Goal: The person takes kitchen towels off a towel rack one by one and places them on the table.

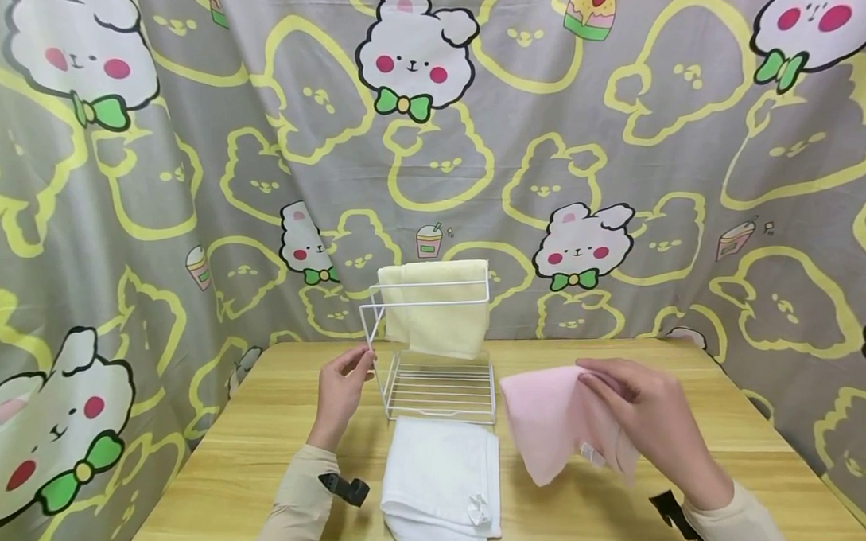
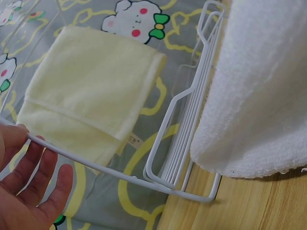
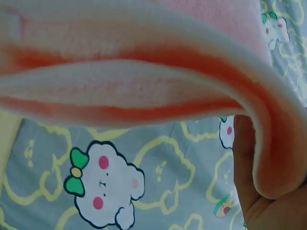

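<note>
My left hand [image 1: 342,393] pinches the left upright wire of a white wire rack [image 1: 441,418] between thumb and fingers. In the left wrist view the other fingers [image 2: 56,189] spread loosely beside that wire. Over the rack's rear top bar hangs a pale yellow towel [image 1: 435,318]. To the right of the rack, my right hand [image 1: 648,402] pinches a folded pink towel [image 1: 542,426] by its top edge, and it hangs down with a small label showing. Its folded layers [image 3: 144,91] fill the upper part of the right wrist view, covering most of the fingers.
A folded white towel [image 1: 440,477] lies on the wooden table [image 1: 225,469] just in front of the rack. Behind the table hangs a grey curtain [image 1: 513,100] with cartoon prints. Black straps circle both wrists.
</note>
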Demonstrator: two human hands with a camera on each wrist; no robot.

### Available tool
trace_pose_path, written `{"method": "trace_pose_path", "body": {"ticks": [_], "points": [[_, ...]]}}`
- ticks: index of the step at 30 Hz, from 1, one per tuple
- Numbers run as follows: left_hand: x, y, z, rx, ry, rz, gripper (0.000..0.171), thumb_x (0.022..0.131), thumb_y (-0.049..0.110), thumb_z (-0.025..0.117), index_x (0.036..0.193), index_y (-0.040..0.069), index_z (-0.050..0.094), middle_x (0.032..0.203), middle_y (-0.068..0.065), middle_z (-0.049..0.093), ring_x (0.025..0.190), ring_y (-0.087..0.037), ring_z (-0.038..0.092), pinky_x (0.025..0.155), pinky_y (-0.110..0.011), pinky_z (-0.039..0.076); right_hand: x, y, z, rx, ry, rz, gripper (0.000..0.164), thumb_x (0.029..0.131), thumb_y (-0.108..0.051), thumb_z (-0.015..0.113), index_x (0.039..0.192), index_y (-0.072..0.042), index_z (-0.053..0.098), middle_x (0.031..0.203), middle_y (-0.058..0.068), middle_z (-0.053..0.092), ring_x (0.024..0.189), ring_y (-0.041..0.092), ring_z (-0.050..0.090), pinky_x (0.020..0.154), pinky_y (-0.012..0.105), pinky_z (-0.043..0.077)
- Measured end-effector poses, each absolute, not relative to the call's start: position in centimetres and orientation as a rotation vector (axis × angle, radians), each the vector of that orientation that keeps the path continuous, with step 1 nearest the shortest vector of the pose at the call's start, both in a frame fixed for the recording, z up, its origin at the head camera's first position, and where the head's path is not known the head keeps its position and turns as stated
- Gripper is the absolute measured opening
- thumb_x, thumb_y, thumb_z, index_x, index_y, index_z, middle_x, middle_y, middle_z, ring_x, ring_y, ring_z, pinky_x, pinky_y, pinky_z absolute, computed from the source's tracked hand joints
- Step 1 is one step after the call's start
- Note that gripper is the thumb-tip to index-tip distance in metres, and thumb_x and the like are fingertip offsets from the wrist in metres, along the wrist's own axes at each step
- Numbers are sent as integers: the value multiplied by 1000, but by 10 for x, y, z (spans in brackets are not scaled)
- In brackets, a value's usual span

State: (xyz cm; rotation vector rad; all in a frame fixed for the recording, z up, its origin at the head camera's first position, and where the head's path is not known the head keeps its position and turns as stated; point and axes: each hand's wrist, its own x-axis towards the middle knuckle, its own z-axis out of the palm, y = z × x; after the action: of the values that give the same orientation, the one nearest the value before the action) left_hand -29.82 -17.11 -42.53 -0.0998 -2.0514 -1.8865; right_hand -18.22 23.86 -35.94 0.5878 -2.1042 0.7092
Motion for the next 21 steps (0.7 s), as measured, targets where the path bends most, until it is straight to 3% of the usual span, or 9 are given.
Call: {"method": "trace_pose_path", "body": {"ticks": [4, 6, 11, 13, 15, 21], "points": [[-299, -172, -424, -100, -2061, -1884, 26, 99, 15, 69, 118, -3, 73, 109, -16, 73, 97, -17, 68, 90, -40, 63, -175, 239, -366, 635, -2134, 700, 34, 74, 5, 87, 101, -14, 81, 95, -3, 79, 88, -4, 71, 75, 3, 54], [-295, -171, -419, -97, -2072, -1887, 25, 100, 12, 68, 118, -5, 72, 110, -19, 72, 99, -20, 68, 92, -44, 62, -171, 238, -367, 654, -2145, 702, 34, 74, 5, 87, 101, -15, 81, 94, -5, 79, 83, -1, 72, 71, 4, 55], [-296, -170, -422, -93, -2076, -1884, 25, 99, 10, 68, 118, -5, 72, 114, -24, 71, 105, -32, 67, 91, -41, 63, -160, 235, -367, 694, -2167, 732, 36, 74, 4, 87, 101, -19, 81, 94, -10, 78, 81, -5, 69, 68, 5, 54], [-301, -171, -428, -102, -2072, -1873, 25, 99, 14, 69, 118, -3, 73, 113, -22, 71, 103, -28, 68, 89, -36, 64, -155, 234, -365, 697, -2171, 763, 38, 75, 5, 86, 102, -21, 81, 95, -10, 78, 82, -7, 67, 68, 4, 52], [-300, -170, -428, -115, -2070, -1862, 24, 99, 14, 70, 117, -2, 73, 113, -23, 71, 101, -25, 68, 91, -41, 63, -150, 233, -363, 695, -2176, 800, 39, 75, 5, 86, 102, -23, 81, 96, -10, 78, 84, -7, 67, 68, 3, 52], [-299, -171, -427, -118, -2064, -1842, 24, 98, 16, 71, 115, -1, 74, 110, -21, 72, 97, -20, 68, 90, -38, 64, -141, 227, -358, 719, -2225, 870, 38, 78, 2, 85, 102, -27, 80, 96, -13, 77, 85, -4, 68, 67, 4, 53]]}}
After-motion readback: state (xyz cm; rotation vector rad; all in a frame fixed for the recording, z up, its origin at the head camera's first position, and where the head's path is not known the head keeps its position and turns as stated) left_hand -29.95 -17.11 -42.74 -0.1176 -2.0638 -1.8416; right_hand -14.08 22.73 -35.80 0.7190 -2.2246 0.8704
